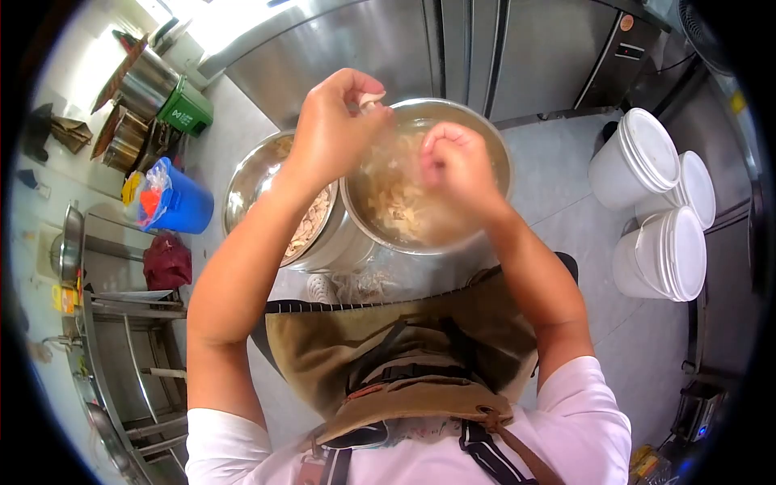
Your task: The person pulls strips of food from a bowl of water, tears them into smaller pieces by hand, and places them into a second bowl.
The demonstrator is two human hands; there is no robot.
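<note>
My left hand [335, 121] is raised over the left rim of the large steel basin, its fingers pinching a pale piece of food [370, 99]. Over the right half of that basin [495, 139] is my right hand [459, 164], slightly blurred, with the fingers curled inward; whether anything is in them is hidden. Cloudy water fills the basin, and pale food pieces [404, 212] lie in it. A second steel bowl [242, 187] stands to the left, partly behind my left forearm, and holds many cut pale pieces [309, 222].
White lidded buckets [638, 158] stand on the floor at right. To the left are a blue bin [187, 202], a green bin [187, 107] and a metal rack [133, 356]. Steel cabinets [339, 61] line the far side.
</note>
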